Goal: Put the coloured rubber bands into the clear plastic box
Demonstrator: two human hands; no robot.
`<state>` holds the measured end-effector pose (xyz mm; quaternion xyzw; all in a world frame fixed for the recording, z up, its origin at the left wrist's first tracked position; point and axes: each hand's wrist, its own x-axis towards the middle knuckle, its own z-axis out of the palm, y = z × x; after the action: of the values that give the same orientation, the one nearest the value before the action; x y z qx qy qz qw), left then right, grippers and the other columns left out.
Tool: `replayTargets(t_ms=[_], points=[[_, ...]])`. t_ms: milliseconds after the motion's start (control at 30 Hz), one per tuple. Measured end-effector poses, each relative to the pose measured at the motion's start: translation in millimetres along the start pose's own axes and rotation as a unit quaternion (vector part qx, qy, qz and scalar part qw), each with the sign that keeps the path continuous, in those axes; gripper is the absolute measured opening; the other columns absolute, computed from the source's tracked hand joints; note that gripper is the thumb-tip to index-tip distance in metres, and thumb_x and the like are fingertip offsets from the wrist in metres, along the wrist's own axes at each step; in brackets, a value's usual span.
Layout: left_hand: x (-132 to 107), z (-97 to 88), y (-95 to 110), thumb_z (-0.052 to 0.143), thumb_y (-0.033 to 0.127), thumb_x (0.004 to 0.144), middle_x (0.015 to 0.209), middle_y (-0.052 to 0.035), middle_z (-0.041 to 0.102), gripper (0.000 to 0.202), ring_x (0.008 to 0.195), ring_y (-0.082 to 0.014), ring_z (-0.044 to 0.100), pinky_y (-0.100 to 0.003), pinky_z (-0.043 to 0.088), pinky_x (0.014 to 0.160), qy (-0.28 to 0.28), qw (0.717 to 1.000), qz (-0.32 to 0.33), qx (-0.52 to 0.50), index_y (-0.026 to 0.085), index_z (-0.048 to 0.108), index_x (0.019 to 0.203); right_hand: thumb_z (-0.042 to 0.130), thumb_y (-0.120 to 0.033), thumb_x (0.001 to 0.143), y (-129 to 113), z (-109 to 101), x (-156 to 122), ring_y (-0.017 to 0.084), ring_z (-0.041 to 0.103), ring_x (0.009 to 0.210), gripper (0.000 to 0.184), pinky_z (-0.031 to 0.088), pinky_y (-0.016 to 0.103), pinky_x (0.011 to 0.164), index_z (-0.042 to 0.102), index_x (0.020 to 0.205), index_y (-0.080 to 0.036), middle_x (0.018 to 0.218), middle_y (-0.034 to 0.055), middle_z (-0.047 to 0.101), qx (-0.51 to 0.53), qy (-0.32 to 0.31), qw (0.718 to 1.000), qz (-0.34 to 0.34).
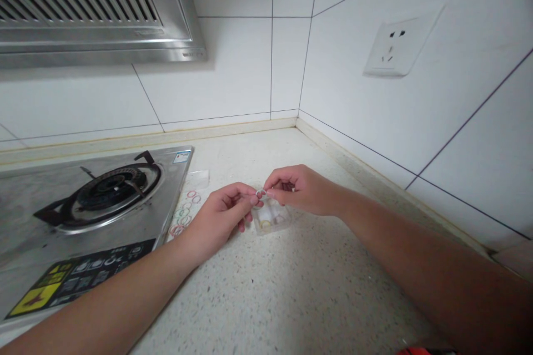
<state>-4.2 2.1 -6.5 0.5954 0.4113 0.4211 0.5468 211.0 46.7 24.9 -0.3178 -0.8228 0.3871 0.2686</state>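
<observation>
A small white ring, like a thin elastic hair tie, is pinched between my two hands. My left hand grips its left side with thumb and forefinger, the other fingers curled below. On the opposite side, my right hand has thumb and fingertips closed on the ring. Directly under them, a clear plastic box rests on the counter, partly covered by my fingers. Something round and yellow shows in its front left corner. Several coloured rings, red, pink and green, lie left of my left hand beside the stove.
A steel gas stove with a black burner takes up the left. A range hood hangs above it. The speckled counter meets white tiled walls; a socket is on the right one. Something red shows at the bottom edge.
</observation>
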Motion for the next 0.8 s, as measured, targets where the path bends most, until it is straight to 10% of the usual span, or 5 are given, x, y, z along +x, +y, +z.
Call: replayTargets(t_ms=[800], points=[[0.2,-2.3,-4.8,0.066,0.046,0.089,0.062,0.0034,0.054,0.028,0.049,-0.0076,0.043,-0.020,0.032,0.046,0.012,1.000,0.001,0.015,0.019,0.064,0.095,0.059,-0.036,0.090,-1.5,0.1,-0.6,0.009,0.045,0.058,0.022,0.034,0.023,0.054,0.068,0.089,-0.016,0.066,-0.0021,0.057,-0.049,-0.003,0.999,-0.023]])
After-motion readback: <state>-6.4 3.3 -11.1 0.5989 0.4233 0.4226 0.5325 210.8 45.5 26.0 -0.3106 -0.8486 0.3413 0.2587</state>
